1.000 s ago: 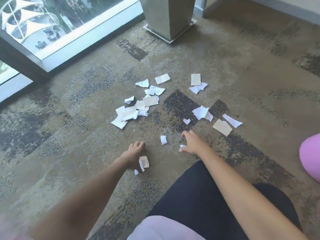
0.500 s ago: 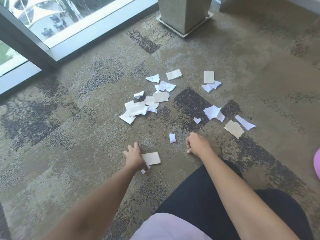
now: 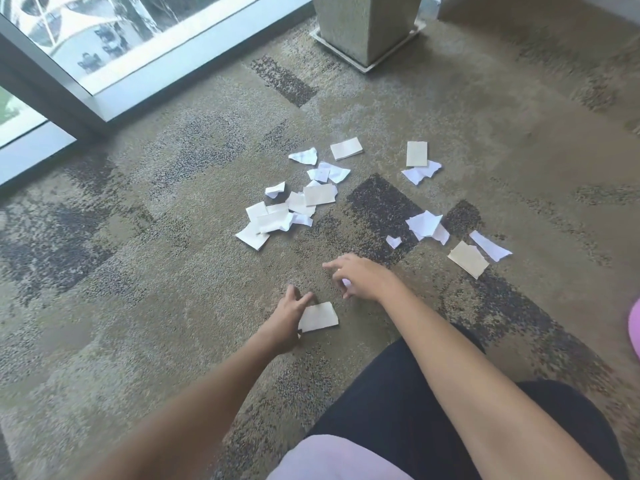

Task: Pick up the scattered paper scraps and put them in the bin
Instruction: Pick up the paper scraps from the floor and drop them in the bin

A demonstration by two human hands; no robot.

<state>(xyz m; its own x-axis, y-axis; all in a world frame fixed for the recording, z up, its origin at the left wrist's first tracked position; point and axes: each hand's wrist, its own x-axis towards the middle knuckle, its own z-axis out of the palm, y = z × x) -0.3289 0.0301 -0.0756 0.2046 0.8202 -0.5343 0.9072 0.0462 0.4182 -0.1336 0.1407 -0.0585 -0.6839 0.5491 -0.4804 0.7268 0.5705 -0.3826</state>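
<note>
Many paper scraps (image 3: 313,202), patterned carpet (image 3: 138,271), window (image 3: 104,46)

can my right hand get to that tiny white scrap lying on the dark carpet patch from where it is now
Probably yes. The right hand hovers just short of the tiny white scrap, with only bare carpet between; a short reach forward should do.

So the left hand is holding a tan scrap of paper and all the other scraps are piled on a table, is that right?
Not quite. The left hand does hold a tan scrap, but the other scraps lie scattered on the carpet, not on a table. The head view shows this.
</note>
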